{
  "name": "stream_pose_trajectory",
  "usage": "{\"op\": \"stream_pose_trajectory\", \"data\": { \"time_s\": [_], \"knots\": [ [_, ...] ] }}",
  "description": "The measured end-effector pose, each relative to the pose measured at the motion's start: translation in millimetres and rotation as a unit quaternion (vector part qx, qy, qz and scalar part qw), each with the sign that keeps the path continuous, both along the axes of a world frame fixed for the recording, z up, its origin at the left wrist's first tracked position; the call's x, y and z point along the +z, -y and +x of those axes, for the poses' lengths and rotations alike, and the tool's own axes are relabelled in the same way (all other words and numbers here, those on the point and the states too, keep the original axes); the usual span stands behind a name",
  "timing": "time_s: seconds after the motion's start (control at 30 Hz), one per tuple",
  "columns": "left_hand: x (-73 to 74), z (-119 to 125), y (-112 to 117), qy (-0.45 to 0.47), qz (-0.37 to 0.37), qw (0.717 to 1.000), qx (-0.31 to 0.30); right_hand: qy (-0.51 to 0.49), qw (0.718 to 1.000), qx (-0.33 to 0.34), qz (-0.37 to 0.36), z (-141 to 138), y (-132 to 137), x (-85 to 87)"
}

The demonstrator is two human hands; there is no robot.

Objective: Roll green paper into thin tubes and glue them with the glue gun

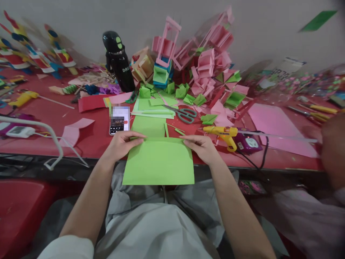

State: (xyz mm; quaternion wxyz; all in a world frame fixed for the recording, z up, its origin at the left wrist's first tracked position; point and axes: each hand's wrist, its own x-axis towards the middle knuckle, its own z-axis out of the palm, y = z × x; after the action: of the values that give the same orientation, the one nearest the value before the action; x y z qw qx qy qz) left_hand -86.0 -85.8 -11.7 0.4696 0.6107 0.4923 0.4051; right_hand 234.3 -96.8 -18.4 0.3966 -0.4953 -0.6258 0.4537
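A light green paper sheet lies folded at the near edge of the red table and hangs over it toward my lap. My left hand presses its fingers on the sheet's top left corner along the fold. My right hand pinches the top right corner, fingers closed on the paper. A second green sheet lies just beyond the fold. Both forearms reach in from below.
A phone lies left of the sheets. Scissors and a yellow glue gun lie to the right, with a purple socket. A black bottle and piled pink and green paper folds stand behind. Another person's arm is at right.
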Motion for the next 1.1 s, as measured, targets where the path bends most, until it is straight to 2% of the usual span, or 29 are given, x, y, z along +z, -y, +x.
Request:
{"op": "stream_pose_trajectory", "data": {
  "time_s": [0.27,0.47,0.6,0.73,0.9,1.1],
  "knots": [
    [-2.8,-9,-3,-0.004,-0.006,1.000,-0.026,-0.050,0.999,0.015,-0.014,4,-2,-4.9],
    [-0.8,-9,-1,-0.014,0.003,1.000,-0.014,-0.166,0.981,0.002,-0.101,3,-3,-9.9],
    [1.6,-10,-1,-0.036,0.023,0.999,-0.028,-0.206,0.968,-0.012,-0.140,0,-3,-4.2],
    [6.4,-9,1,-0.031,0.004,0.998,-0.052,-0.193,0.973,-0.028,-0.127,-6,-2,2.7],
    [8.0,0,2,0.005,-0.025,0.999,-0.027,-0.105,0.990,-0.088,-0.035,-12,-1,1.4],
    [8.7,6,0,0.020,-0.044,0.999,-0.025,-0.076,0.995,-0.049,-0.048,-9,0,-1.1]
  ]
}}
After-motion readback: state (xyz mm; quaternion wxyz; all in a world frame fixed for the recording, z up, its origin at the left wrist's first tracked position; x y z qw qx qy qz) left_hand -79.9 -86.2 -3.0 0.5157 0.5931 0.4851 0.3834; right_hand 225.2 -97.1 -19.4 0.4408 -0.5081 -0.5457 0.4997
